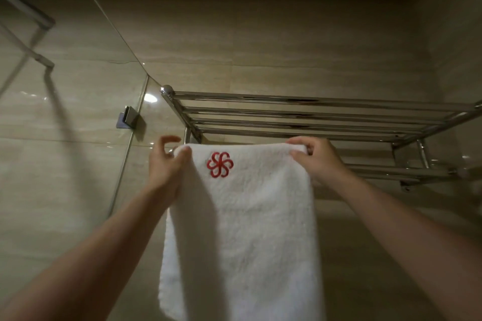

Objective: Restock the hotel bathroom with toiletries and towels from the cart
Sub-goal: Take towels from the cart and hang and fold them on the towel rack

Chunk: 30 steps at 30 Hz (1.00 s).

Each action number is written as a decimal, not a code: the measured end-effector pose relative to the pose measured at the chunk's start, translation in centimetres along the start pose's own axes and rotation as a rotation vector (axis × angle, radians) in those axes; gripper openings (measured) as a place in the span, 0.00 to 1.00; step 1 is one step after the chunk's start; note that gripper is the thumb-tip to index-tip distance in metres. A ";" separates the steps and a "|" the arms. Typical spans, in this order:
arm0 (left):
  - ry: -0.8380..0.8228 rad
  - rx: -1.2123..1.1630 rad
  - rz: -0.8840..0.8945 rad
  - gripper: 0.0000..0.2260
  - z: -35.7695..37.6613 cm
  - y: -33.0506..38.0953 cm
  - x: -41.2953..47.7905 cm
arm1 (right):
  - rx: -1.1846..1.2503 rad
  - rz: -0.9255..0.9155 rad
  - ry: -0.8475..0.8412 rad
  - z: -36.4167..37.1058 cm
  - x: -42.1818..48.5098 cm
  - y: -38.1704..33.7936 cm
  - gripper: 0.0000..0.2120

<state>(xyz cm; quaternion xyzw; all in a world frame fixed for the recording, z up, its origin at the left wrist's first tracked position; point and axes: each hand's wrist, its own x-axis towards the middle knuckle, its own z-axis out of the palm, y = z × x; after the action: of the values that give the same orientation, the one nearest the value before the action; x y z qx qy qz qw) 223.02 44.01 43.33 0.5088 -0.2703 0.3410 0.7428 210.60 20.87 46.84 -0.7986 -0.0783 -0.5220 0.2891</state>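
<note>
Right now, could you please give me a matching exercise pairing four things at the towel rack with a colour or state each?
Things:
1 towel
2 emblem
3 rack
4 right hand

Descriptions:
A red
B shiny metal bars
C grips the towel's top right corner
D white, hanging down

Pairs: 1-D; 2-A; 3-B; 4-C
</note>
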 end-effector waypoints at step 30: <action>-0.134 1.174 0.664 0.17 2.9 -5.2 1.2 | -0.794 -0.327 -0.059 3.7 1.4 3.5 0.22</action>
<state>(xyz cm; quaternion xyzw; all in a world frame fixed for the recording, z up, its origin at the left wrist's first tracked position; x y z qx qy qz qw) 227.64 40.26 42.28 0.7378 -0.2277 0.6092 0.1806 215.59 19.76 45.67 -0.8395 -0.0052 -0.5277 -0.1294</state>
